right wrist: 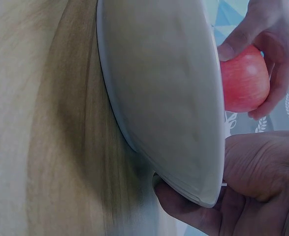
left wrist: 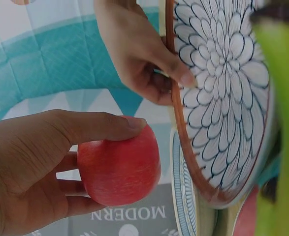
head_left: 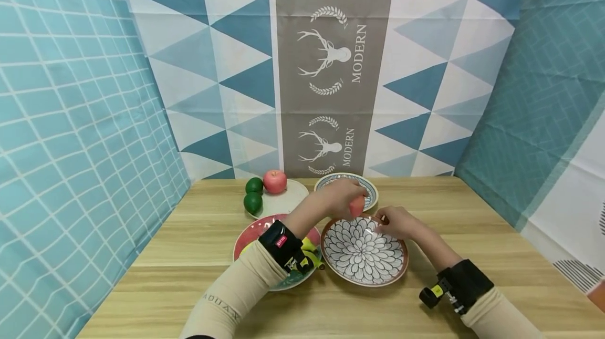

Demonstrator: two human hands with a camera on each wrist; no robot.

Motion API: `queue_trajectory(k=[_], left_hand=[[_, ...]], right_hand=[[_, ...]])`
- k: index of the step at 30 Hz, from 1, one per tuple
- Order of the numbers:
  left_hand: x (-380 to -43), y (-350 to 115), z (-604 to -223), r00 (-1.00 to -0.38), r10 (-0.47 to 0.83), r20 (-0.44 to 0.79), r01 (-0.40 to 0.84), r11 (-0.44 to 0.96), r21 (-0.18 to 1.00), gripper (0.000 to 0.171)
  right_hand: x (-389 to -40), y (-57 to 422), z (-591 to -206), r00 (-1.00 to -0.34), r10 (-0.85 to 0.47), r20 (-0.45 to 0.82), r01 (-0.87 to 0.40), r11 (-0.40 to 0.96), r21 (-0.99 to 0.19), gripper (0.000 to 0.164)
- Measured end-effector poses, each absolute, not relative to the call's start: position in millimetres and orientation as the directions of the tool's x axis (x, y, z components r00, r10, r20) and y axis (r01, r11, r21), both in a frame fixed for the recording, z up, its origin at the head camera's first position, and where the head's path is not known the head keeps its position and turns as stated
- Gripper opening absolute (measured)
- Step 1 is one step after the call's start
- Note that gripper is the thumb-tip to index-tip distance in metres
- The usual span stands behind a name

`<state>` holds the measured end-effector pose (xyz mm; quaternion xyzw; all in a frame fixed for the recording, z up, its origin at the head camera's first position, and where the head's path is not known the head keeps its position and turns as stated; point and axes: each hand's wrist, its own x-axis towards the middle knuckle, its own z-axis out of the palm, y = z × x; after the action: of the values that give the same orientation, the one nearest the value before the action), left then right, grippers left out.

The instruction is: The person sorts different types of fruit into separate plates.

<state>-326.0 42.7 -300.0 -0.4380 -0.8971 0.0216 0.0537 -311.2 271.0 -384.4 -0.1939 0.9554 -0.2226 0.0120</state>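
Note:
My left hand [head_left: 341, 197] grips a red apple [left wrist: 119, 164], thumb on top and fingers beneath, above the far edge of the petal-patterned plate [head_left: 364, 250]. That plate has a brown rim and a white underside, which fills the middle of the right wrist view. My right hand [head_left: 399, 223] pinches its far right rim, with the thumb on the patterned face and fingers below. In the right wrist view the plate looks tilted over the wooden table. Behind the left hand is a blue-patterned bowl [head_left: 371, 188], partly hidden.
A pink bowl [head_left: 246, 235] with yellow and green fruit sits to the left, partly behind my left forearm. Farther back, a white plate [head_left: 288, 197] bears another red apple [head_left: 275, 181] and two green fruits [head_left: 253, 203]. Patterned cloth walls border the wooden table [head_left: 179, 276].

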Motion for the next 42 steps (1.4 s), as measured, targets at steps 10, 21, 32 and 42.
queue_trajectory(k=[10, 21, 32, 42], left_hand=[[-305, 53, -309, -0.558, 0.824, 0.094, 0.818, 0.566, -0.104, 0.060], [-285, 66, -317, -0.521, 0.849, 0.082, 0.846, 0.527, -0.080, 0.059], [-273, 74, -335, -0.496, 0.868, 0.042, 0.861, 0.497, -0.106, 0.070], [-266, 82, -342, -0.434, 0.901, 0.019, 0.887, 0.430, -0.170, 0.058]], right_hand=[[-312, 271, -380, -0.924, -0.378, 0.061, -0.365, 0.823, -0.436, 0.014], [-316, 275, -382, -0.896, -0.433, 0.096, -0.434, 0.811, -0.392, 0.011], [-318, 276, -383, -0.892, -0.442, 0.094, -0.439, 0.799, -0.410, 0.012], [-316, 275, -382, -0.904, -0.424, 0.051, -0.397, 0.792, -0.464, 0.011]])
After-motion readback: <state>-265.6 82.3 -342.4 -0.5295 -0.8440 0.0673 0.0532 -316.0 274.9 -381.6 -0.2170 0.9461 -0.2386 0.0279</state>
